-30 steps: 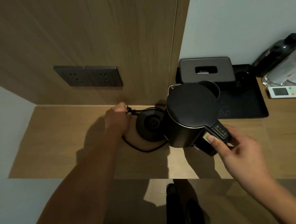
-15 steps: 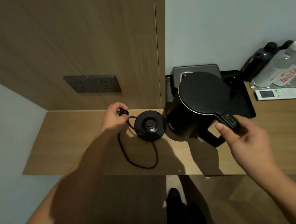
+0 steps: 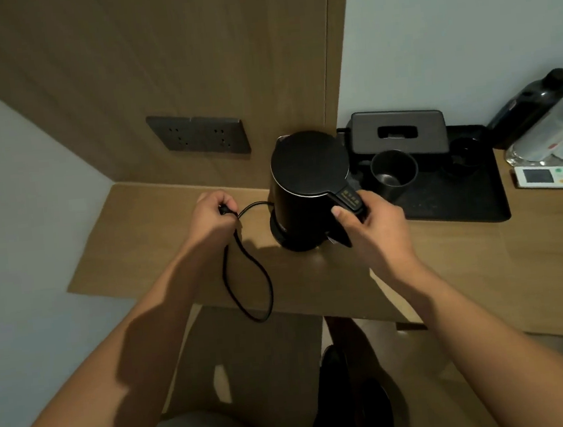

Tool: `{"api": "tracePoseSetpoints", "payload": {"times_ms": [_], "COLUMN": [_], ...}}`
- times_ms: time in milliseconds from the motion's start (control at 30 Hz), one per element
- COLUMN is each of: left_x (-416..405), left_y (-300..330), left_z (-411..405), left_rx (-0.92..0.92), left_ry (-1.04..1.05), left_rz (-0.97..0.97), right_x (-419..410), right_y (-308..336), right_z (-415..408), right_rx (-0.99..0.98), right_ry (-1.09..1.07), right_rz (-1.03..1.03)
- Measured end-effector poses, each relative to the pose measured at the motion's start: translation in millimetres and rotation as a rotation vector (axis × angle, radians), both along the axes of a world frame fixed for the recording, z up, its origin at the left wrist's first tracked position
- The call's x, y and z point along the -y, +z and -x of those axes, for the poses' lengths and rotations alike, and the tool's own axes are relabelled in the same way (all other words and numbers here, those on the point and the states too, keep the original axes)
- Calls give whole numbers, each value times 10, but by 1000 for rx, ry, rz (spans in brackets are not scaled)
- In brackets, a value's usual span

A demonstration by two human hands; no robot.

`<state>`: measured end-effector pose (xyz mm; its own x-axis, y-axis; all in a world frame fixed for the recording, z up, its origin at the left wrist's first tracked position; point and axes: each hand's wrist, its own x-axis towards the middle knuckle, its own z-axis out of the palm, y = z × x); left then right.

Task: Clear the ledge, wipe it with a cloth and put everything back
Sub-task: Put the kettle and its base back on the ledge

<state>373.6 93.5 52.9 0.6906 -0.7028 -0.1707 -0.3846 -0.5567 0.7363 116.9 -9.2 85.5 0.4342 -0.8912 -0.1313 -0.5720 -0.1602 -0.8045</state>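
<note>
Matt wooden ledge (image 3: 158,239), glossy kettle (image 3: 302,211)

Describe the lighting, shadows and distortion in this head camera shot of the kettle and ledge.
Head view: dim, warm light; the left hand and kettle throw soft shadows onto the ledge; a faint sheen shows on the wood in front of the kettle; wide-angle distortion tilts the wall panels and stretches the forearms; the bottles at the right edge look smeared.

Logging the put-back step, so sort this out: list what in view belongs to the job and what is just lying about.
In the job:
- kettle, right hand on its handle, seated on its base
- cord, plug end in left hand
- ledge

Lying about:
- black tray with tissue box and cup
- bottles
- remote
- wall sockets
</note>
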Motion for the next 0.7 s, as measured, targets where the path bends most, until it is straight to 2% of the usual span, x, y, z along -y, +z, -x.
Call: {"api": "tracePoseSetpoints", "payload": {"times_ms": [200,333,567,700], "left_x": [-134,-162,-161,-220], "left_y": [-107,-88,-92,-119], "left_z": [-123,-112,-10,11], "left_rx": [-103,-130,-101,-116], "left_ry": [82,59,63,84], "left_rz": [-13,-47,-112,-140], "right_x": [-56,-114,-269,-268], "right_y": [-16,19,-57,-65], "right_z": [-279,-324,-160,-294], "right_rx": [11,-54,-155,-171], "right_ry": [12,19,88,47], "right_rz": [-99,-81,-15,-78]}}
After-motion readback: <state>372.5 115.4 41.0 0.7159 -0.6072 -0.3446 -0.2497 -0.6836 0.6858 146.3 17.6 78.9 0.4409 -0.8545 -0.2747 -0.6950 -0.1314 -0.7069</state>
